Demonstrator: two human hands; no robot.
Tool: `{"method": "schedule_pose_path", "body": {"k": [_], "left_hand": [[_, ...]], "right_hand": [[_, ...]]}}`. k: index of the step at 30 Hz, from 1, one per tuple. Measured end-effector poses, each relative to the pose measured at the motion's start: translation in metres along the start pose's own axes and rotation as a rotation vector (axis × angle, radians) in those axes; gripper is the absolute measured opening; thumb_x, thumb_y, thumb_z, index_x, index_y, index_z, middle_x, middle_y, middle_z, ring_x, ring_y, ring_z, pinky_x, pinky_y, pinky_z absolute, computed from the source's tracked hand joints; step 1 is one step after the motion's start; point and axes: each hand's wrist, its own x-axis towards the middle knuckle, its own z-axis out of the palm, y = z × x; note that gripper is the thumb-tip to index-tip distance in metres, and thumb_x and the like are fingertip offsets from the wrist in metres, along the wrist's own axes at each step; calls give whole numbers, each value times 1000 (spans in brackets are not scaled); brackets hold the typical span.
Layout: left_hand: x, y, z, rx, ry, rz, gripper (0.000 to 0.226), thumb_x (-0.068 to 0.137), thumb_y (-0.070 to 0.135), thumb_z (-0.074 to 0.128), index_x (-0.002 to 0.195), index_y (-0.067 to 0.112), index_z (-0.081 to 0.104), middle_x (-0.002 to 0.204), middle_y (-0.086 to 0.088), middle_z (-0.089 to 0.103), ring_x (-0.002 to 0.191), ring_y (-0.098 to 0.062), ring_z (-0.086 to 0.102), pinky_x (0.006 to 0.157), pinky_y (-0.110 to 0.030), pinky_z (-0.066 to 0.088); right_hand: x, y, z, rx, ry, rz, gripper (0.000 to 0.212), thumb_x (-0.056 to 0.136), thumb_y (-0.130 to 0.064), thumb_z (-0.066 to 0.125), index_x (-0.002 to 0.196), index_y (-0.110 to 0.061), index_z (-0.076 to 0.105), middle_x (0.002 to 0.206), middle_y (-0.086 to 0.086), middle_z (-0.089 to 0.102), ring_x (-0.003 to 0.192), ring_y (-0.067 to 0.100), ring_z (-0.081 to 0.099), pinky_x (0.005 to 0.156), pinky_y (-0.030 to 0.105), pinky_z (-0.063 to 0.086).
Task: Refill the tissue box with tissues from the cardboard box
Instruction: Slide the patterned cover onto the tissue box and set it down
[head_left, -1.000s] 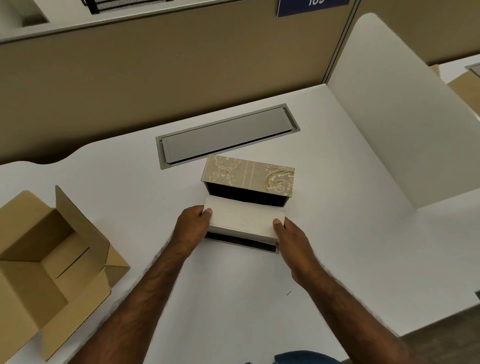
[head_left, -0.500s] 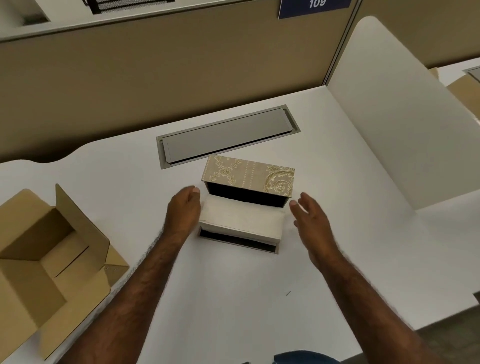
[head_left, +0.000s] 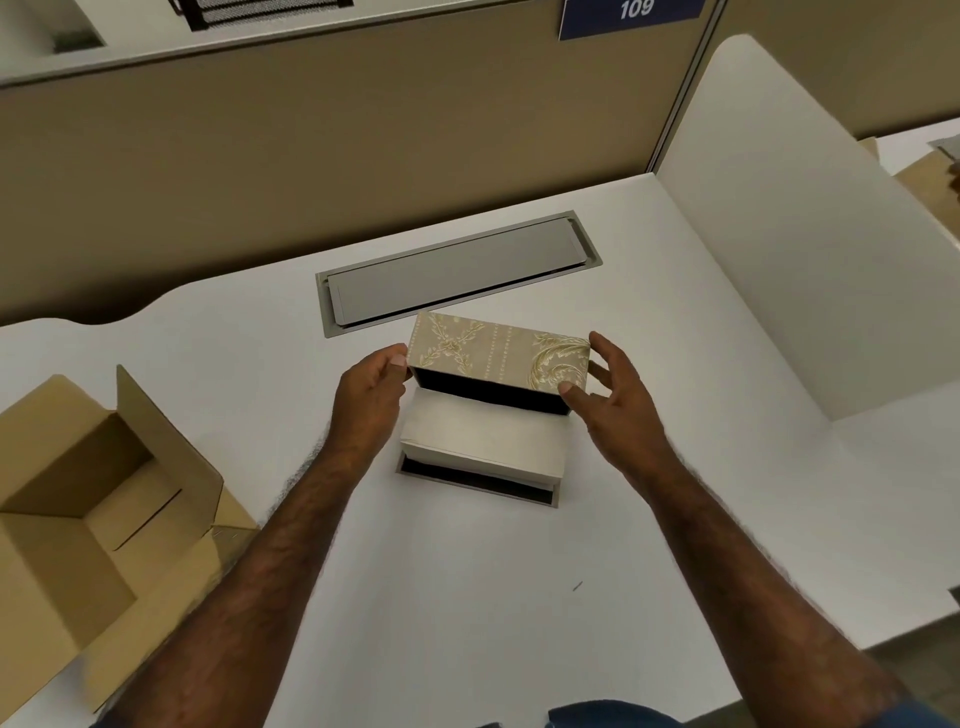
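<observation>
Tissue box lid (head_left: 498, 358): beige w/ gold floral scrolls, black inside, standing on long side mid white desk (head_left: 467, 597), open face pointing twd viewer. White tissue stack (head_left: 483, 441): lying flat just in front of lid, resting on box base tray (head_left: 478, 484), tray's black front edge showing below. Cardboard box (head_left: 78, 519): brown, flaps standing open, sitting at desk's left edge, well apart.

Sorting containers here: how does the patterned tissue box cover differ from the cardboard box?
The tissue box cover is beige with gold floral print; the cardboard box is plain brown. The cover is slim and long; the cardboard box looks bulkier. The cover's dark opening faces the camera; the cardboard box opens upward, flaps spread. Both are open.
</observation>
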Motion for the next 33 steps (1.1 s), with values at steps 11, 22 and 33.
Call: {"method": "schedule_pose_path", "body": {"k": [11, 22, 33], "left_hand": [[-29, -33, -19, -59, -8, 12, 33, 106, 22, 52, 136, 17, 64, 132, -3, 71, 122, -19, 67, 107, -47, 54], [-52, -56, -20, -40, -12, 52, 32, 94, 11, 71, 120, 30, 67, 114, 16, 74, 105, 1, 71, 84, -8, 54], [-58, -79, -21, 63, -11, 61, 32, 93, 3, 71, 122, 15, 67, 110, 8, 74, 97, 10, 70, 84, -8, 54]], "right_hand": [[-35, 38, 0, -294, 2, -319, 90, 85, -21, 91, 161, -24, 43, 157, -6, 35, 144, 6, 43, 111, 24, 47], [-75, 70, 16, -593, 27, -477, 106, 77, -36, 96, 164, -26, 36, 160, 5, 32, 144, 11, 40, 107, 39, 59], [-85, 96, 30, -617, 52, -507, 67, 81, -19, 94, 140, -23, 61, 154, 10, 46, 123, 29, 63, 86, 37, 66]]}}
